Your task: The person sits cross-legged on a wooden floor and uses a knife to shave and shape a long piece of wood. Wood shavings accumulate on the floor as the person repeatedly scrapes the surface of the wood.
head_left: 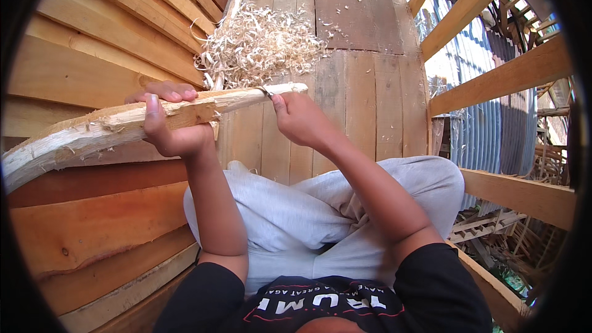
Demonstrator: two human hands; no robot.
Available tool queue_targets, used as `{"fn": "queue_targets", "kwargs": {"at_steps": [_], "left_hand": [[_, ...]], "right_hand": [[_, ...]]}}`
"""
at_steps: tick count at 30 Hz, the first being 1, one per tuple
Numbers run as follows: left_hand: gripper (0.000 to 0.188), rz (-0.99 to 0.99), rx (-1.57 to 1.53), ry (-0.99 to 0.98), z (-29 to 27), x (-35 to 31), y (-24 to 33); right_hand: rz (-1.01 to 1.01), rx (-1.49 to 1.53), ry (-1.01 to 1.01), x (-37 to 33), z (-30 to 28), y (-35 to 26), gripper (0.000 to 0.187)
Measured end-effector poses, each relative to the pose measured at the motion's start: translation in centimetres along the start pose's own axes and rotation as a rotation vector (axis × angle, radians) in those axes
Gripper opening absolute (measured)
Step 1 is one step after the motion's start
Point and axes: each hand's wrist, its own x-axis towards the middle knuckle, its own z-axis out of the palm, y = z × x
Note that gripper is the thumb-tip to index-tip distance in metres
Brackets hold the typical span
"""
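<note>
A long, pale, rough-hewn wooden pole (102,124) lies across in front of me, its thick end at the far left and its narrower tip at the right. My left hand (169,126) is closed around its middle, palm under the wood, with the fingertips showing over the far side. Near the tip, my right hand (300,118) is closed on a small knife (266,91). Only a bit of its dark blade shows, resting against the wood; the handle is hidden in my fist. Ragged cut fibres stick out along the pole.
A heap of curled wood shavings (259,46) lies beyond the pole on the plank floor (357,108). Stacked boards (92,43) form a wall at my left. Wooden rails (502,77) stand at the right, with corrugated sheets (472,132) behind them. My crossed legs (277,209) are below.
</note>
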Motion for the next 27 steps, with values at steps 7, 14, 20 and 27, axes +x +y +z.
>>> {"fn": "queue_targets", "kwargs": {"at_steps": [7,14,20,27], "left_hand": [[0.019,-0.015,-0.029,-0.067,0.3,0.2,-0.8],[0.017,-0.005,-0.073,-0.059,-0.4,0.0,-0.3],[0.017,-0.008,-0.081,-0.04,0.4,0.5,-1.0],[0.019,-0.014,-0.061,0.014,-0.3,0.1,-0.3]], "right_hand": [[0.203,-0.085,-0.042,2.4,0.3,6.6,0.047],[0.027,-0.062,-0.131,0.8,-0.6,-0.8,0.048],[0.228,-0.201,-0.064,2.5,0.3,6.1,0.046],[0.027,-0.082,-0.154,0.3,-0.8,-0.4,0.047]]}}
